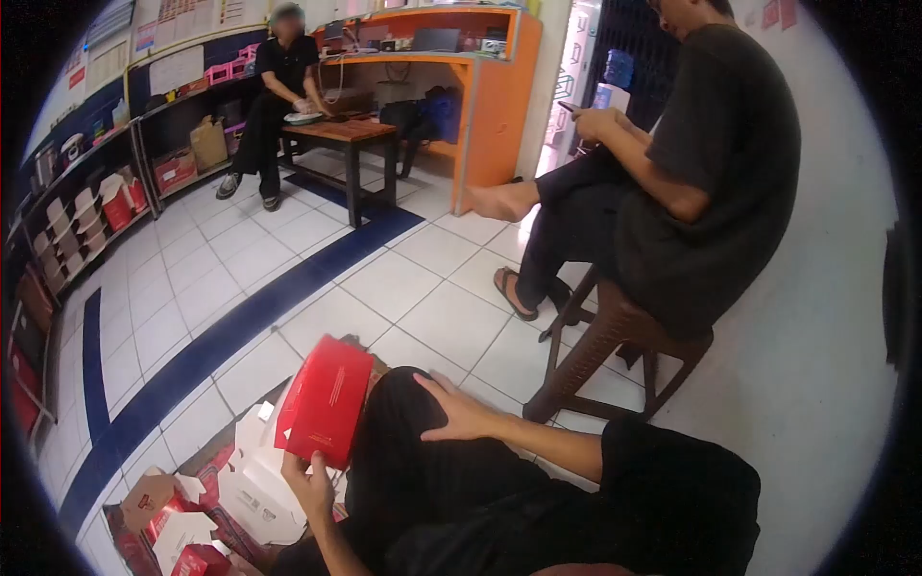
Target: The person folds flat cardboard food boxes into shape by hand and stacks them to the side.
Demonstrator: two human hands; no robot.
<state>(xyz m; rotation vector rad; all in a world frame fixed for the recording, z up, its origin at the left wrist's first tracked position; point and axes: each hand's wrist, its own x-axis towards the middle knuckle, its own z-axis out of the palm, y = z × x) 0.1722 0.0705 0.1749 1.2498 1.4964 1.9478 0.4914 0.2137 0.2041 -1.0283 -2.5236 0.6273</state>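
In the head view, the left hand (312, 488) held the red box (331, 398) at its near edge, thumb on the broad printed face; the other fingers were mostly hidden behind. The box stood tilted beside the knee (403, 408), clear of the floor (423, 288) as far as could be seen. The right hand (459, 413) was wide, fingers spread, holding nothing, over the leg near the knee and apart from the box; whether it touched the leg could not be told.

Open cartons (259, 494) lay just beside the left forearm, by the near left part of the floor, flaps up. Beyond the right arm, a person (730, 154) sat on a stool (615, 326) with a phone, and another person (286, 72) was at the far bench (346, 132).

The box looked like thin card, so a light pinch close to a corner seemed best; a hard squeeze could have dented the face. With one edge held, the far end was likely to swing; the right palm along the opposite edge would have steadied it, away from the cartons' flaps.
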